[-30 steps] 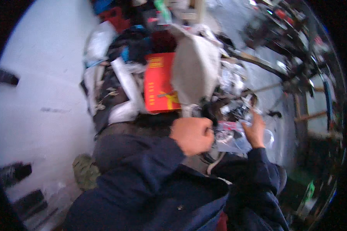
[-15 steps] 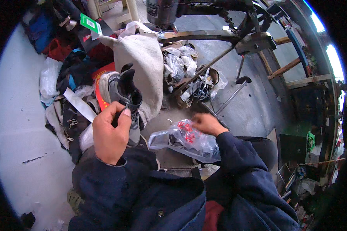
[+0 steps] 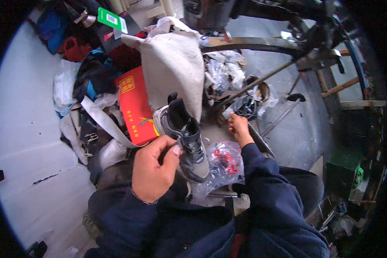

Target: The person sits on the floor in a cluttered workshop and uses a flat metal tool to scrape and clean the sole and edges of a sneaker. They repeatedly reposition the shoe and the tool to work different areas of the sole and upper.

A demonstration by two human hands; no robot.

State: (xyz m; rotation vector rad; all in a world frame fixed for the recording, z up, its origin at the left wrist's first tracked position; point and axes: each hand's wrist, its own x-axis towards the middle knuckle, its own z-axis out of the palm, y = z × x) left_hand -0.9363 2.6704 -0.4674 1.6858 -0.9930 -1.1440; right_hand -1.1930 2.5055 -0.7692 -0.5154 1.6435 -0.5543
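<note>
A grey and black sports shoe stands in front of me, tilted, its opening facing up. My left hand pinches the edge of its collar between thumb and fingers. Beyond the shoe and to its right, my right hand is reaching out, fingers loosely curled and a little apart, with nothing visible in them. It is nearest to a container of cables and small items. A clear plastic bag with red print lies between my knees, partly behind the shoe.
A red box lies left of a pale cloth sack. Bags, straps and clothing are heaped at the left. A dark machine's curved bar and slanting rod cross above the floor. Plastic-wrapped items sit beyond.
My right hand has let go of the plastic bag and moved forward, towards the container. The left hand and shoe appear further right in view, and the red box is more exposed.
</note>
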